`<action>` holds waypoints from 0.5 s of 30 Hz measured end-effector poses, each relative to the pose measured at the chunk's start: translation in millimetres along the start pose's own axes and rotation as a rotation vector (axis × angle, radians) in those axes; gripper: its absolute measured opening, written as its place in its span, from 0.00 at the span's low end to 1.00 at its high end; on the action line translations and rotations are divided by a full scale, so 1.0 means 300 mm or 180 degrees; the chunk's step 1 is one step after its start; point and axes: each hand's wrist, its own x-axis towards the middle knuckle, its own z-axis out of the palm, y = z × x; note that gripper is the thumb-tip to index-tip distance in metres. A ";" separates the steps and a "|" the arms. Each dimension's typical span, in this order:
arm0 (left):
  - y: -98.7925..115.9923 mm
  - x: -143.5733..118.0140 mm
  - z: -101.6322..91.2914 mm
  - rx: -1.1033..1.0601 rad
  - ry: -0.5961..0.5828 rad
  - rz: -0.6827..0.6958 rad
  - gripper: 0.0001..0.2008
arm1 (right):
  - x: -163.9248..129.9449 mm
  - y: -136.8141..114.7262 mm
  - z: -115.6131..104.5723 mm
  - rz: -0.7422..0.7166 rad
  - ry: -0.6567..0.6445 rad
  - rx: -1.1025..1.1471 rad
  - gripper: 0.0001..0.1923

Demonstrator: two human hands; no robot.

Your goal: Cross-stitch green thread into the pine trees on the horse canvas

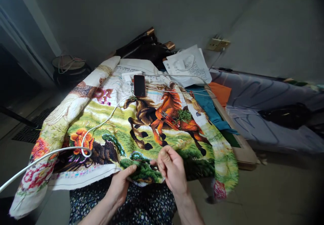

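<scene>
A large cross-stitch fabric [106, 111] with horses, grass and flowers spreads over a table and hangs toward my lap. My left hand [120, 183] grips its near edge, thumb on top and the other fingers hidden beneath. Just above the near edge, right of centre, my right hand [173, 167] is closed, thumb and forefinger pinched together; whatever they hold is too small to see. A tangle of green thread [185, 116] lies on the orange horse, beside a small red-handled tool [167, 117], perhaps scissors. Both sides of the fabric are rolled up.
A dark phone [139, 85] and a white charger block [132, 76] rest on the fabric. A white cable [101, 123] loops across the left side. White bags [187, 66] lie at the back, teal cloth [211, 108] at right. A grey sofa [253, 96] stands beyond.
</scene>
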 end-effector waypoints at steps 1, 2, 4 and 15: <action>-0.002 0.001 -0.003 0.0014 0.0002 -0.0003 0.16 | -0.012 0.020 0.001 0.0068 -0.0132 -0.0296 0.16; -0.004 0.002 -0.005 0.0035 0.0017 -0.0005 0.15 | -0.025 0.039 0.004 0.0116 -0.0285 -0.0629 0.15; -0.007 0.004 -0.008 0.0070 0.0068 0.0020 0.14 | -0.046 0.066 0.012 0.0085 -0.0583 -0.1384 0.12; -0.006 0.006 -0.008 0.0067 0.0110 0.0057 0.11 | -0.061 0.088 0.039 -0.0406 -0.0617 -0.2907 0.13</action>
